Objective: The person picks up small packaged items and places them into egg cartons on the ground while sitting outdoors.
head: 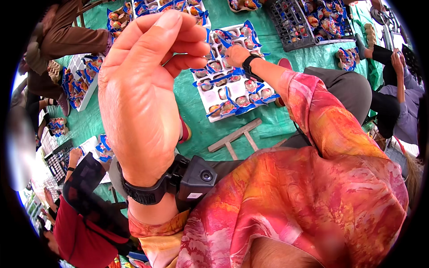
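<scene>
My left hand point(144, 90) is raised close to the camera, palm side partly in view, fingers curled; nothing shows in it. A wrist strap with a small camera point(197, 177) is on that wrist. My right hand point(237, 56) reaches over a white foam tray point(209, 96) and touches a small wrapped item or its blue wrapper; whether it grips it cannot be made out. Round items in clear wrappers with blue edges point(242, 100) sit in the tray's pockets, some overlapping. The raised left hand hides part of the tray's left side.
A green tarpaulin point(187, 97) covers the ground. A wooden frame point(234, 135) lies nearer me. Black plastic crates point(291, 30) of wrapped items stand at upper right. More filled trays point(90, 87) stand left. Other people sit around, one in a red top point(77, 231).
</scene>
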A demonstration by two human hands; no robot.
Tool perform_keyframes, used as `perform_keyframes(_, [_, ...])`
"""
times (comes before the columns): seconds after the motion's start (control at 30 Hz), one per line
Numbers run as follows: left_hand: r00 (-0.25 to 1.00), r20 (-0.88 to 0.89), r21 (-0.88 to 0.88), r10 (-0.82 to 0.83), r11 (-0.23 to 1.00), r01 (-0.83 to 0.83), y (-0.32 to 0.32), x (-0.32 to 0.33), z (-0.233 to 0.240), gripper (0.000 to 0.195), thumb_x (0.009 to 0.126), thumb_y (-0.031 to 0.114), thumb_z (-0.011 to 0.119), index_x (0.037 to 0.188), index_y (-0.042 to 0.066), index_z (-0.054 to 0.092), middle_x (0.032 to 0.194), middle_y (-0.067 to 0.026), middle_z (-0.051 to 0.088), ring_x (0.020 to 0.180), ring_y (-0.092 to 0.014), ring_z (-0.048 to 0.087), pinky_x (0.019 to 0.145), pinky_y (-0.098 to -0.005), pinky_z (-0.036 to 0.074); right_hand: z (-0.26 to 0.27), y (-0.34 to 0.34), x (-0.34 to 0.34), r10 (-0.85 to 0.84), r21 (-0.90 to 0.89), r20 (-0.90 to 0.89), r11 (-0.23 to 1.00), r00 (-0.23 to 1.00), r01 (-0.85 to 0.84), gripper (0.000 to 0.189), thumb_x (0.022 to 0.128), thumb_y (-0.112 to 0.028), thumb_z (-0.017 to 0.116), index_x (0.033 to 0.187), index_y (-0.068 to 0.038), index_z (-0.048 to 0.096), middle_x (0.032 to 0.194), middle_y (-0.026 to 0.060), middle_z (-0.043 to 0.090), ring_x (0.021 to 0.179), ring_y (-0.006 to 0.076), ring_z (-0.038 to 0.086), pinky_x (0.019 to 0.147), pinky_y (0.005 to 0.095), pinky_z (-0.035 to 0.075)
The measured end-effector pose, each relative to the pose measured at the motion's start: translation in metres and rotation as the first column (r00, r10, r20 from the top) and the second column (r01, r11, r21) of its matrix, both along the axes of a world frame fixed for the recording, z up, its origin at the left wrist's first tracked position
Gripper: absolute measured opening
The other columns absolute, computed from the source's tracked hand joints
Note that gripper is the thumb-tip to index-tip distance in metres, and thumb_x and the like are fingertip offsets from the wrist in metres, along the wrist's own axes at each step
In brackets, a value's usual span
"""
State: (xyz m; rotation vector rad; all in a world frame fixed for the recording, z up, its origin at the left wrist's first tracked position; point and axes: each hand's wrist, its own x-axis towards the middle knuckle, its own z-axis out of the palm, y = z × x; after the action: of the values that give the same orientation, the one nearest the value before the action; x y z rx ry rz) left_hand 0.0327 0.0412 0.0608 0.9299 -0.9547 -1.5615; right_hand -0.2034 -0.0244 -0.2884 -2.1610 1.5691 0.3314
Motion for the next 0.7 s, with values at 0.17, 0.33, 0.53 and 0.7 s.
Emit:
perform_keyframes(0.17, [1.000, 0.010, 0.021, 0.006, 1.000, -0.006, -0.003, -0.003, -0.006, 0.023, 0.095, 0.020, 0.055, 0.099, -0.002, 0.062, 0.094, -0.0104, 0.065, 0.082, -0.017, 0.060, 0.074, -0.0289, 0.047, 0.008, 0.009, 0.014, -0.179, 0.014, 0.108, 0.984, 0.978, 0.179, 0.032, 0.078, -0.016, 0.053, 0.106, -0.018, 0.068, 0.106, 0.0149, 0.067, 0.100, 0.0326, 0.064, 0.087, 0.0436, 0.051])
perform_keyframes(0.33, [0.998, -0.030, -0.033, -0.063, 0.998, 0.062, 0.003, -0.007, 0.008, 0.023, 0.095, 0.020, 0.055, 0.099, -0.002, 0.063, 0.093, -0.0103, 0.065, 0.082, -0.017, 0.060, 0.074, -0.0288, 0.047, 0.022, 0.007, 0.001, -0.053, 0.137, 0.036, 0.989, 0.998, 0.048, 0.035, 0.078, -0.028, 0.061, 0.111, -0.017, 0.066, 0.109, 0.0119, 0.067, 0.104, 0.0312, 0.063, 0.087, 0.0428, 0.051])
perform_keyframes(0.53, [1.000, 0.022, -0.002, -0.012, 1.000, 0.012, -0.001, -0.007, 0.001, 0.022, 0.095, 0.019, 0.055, 0.099, -0.002, 0.062, 0.093, -0.0097, 0.065, 0.082, -0.017, 0.060, 0.074, -0.0285, 0.047, -0.005, 0.012, 0.005, -0.105, 0.108, 0.017, 0.989, 0.994, 0.102, 0.042, 0.073, -0.025, 0.071, 0.114, -0.015, 0.065, 0.110, 0.0113, 0.066, 0.104, 0.0295, 0.063, 0.087, 0.0421, 0.051])
perform_keyframes(0.7, [1.000, 0.000, -0.016, 0.002, 1.000, -0.002, 0.002, -0.003, -0.001, 0.023, 0.095, 0.019, 0.054, 0.100, -0.002, 0.062, 0.093, -0.0100, 0.065, 0.083, -0.017, 0.060, 0.074, -0.0291, 0.047, -0.005, 0.009, 0.009, -0.142, 0.061, 0.048, 0.988, 0.989, 0.139, 0.032, 0.074, -0.020, 0.069, 0.103, -0.008, 0.064, 0.104, 0.0160, 0.066, 0.097, 0.0325, 0.065, 0.082, 0.0443, 0.053])
